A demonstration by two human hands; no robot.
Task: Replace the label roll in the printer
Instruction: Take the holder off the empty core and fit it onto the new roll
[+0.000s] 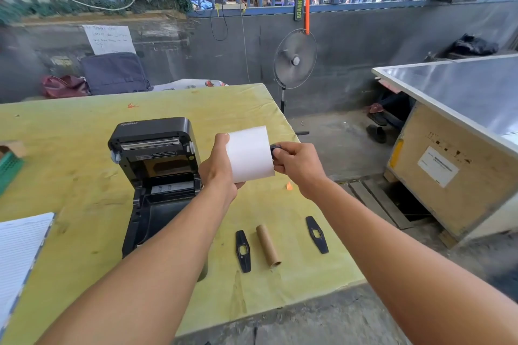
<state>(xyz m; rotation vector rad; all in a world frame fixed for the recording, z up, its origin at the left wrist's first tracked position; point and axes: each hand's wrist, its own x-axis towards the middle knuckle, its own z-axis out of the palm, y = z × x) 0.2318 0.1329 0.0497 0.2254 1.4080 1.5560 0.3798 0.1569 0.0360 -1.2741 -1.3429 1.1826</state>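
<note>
Left hand (221,165) wrapped round fat white roll (250,154), held in air just right of printer (157,176). Right hand (297,165) pinching small black spindle bit (275,147) at roll's 3 o'clock end. Printer lid up, bay bare. Brown core (268,246) lying on table (84,165) at 6 o'clock, black plates (243,251) either side.

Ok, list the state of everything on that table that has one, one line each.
Label printer: lid open, roll bay empty.
New label roll: off the table, held by left hand.
Spindle: black end at roll's right side, pinched by right hand.
Cardboard core: bare, lying flat.
Two black roll guides: loose on table, either side of core.
Notebook: open.
</note>
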